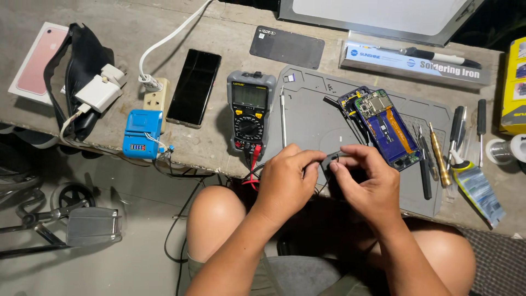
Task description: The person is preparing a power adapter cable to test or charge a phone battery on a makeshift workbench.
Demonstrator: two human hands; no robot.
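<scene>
Small black part [332,160] pinched between left hand [285,183] and right hand [370,189], both grips clamped on it

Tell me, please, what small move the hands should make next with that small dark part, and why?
Probably carry the small dark part up to the opened phone and line it up there. Both hands, left hand and right hand, pinch it together above the grey mat, and the phone lies open just beyond them, its board exposed. What the part is cannot be told.
</scene>
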